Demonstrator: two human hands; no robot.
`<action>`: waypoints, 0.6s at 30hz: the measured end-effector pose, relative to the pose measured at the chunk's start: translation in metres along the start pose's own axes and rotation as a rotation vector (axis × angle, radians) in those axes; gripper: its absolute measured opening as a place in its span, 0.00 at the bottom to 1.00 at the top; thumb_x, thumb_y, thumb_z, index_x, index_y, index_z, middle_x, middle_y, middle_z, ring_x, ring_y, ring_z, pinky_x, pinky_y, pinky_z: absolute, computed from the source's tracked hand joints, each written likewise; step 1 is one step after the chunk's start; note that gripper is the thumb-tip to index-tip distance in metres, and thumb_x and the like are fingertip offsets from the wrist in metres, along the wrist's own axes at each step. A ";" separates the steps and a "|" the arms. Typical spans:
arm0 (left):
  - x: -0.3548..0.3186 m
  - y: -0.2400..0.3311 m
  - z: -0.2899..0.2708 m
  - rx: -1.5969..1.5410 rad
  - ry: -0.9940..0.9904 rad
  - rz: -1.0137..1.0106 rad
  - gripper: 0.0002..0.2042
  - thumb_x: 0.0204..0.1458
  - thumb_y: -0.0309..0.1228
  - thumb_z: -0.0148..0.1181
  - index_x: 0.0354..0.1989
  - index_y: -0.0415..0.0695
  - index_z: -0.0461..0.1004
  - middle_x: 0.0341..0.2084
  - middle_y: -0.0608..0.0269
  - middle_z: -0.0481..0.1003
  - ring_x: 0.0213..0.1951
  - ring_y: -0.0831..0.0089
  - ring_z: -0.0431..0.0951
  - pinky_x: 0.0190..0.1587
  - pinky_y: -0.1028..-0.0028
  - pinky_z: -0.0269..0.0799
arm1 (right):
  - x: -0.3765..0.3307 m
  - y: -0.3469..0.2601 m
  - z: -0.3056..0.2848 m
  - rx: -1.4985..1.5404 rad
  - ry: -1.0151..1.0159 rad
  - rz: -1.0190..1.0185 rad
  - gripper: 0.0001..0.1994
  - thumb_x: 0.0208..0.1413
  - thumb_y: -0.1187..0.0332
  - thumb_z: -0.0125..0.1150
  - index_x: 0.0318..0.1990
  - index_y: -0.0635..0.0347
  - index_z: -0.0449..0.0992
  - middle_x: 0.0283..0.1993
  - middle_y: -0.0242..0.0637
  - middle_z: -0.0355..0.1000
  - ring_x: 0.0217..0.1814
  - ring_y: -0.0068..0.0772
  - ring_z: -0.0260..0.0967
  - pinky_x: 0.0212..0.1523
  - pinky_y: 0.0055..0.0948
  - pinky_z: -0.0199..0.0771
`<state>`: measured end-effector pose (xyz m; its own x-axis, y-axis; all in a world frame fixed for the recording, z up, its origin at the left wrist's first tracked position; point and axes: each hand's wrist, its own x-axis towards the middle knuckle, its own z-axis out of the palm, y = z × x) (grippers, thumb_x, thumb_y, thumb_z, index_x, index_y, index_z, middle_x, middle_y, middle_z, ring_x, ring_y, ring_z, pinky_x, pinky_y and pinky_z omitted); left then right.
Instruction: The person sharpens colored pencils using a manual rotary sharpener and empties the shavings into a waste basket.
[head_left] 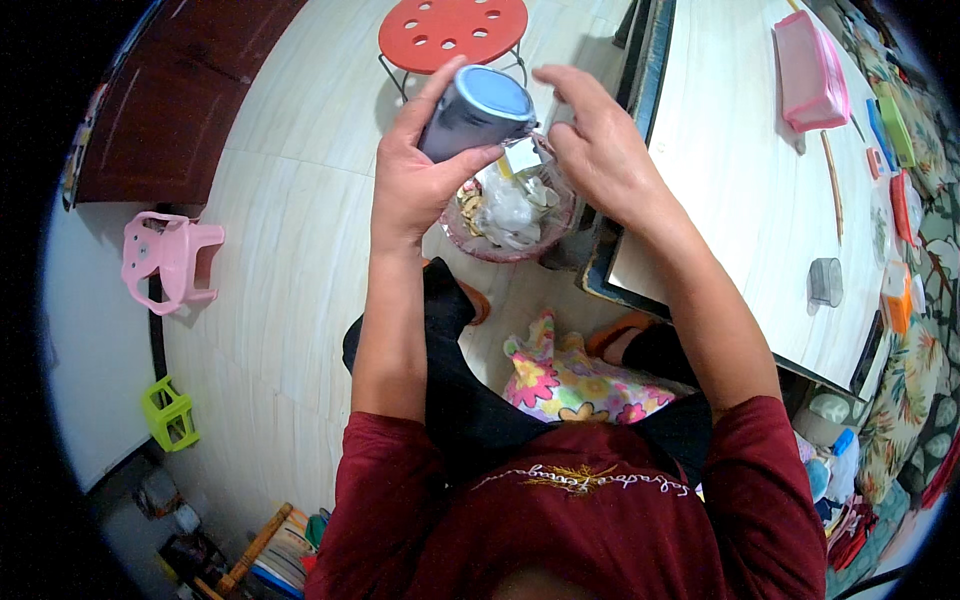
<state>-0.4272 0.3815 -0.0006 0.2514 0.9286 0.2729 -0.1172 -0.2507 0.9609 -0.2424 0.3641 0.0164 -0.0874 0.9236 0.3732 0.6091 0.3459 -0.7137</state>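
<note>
My left hand [425, 165] is wrapped round a dark blue-grey cylindrical container [470, 120] with a light blue round end. It is tilted, that round end facing up toward me and the other end hidden. Just to its right is my right hand [605, 150], forefinger stretched out and thumb apart, slightly blurred, with nothing visible in it. Below both hands a pink-rimmed waste basket [470, 247] stands on the floor. Inside it lie a crumpled clear plastic bag [510, 215], pale scraps and a white and yellow piece.
A red round stool [452, 32] stands beyond my hands. On the right, a white table [725, 190] carries a pink pouch [808, 75], a thin stick [832, 185] and a small clear cup [825, 282]. Pink [178, 262] and green [170, 413] small stools sit at left.
</note>
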 end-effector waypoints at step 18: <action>0.009 -0.012 0.018 0.871 0.050 0.565 0.29 0.30 0.21 0.66 0.49 0.47 0.73 0.42 0.64 0.74 0.45 0.63 0.69 0.52 0.68 0.63 | 0.026 0.010 -0.005 -0.071 -0.183 -0.057 0.26 0.61 0.56 0.40 0.57 0.73 0.57 0.56 0.61 0.59 0.61 0.54 0.56 0.62 0.39 0.53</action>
<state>-0.4058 0.3878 -0.0091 0.3330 0.6194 0.7109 0.5342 -0.7452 0.3990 -0.2343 0.3907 0.0222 -0.2611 0.9196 0.2936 0.6524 0.3923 -0.6485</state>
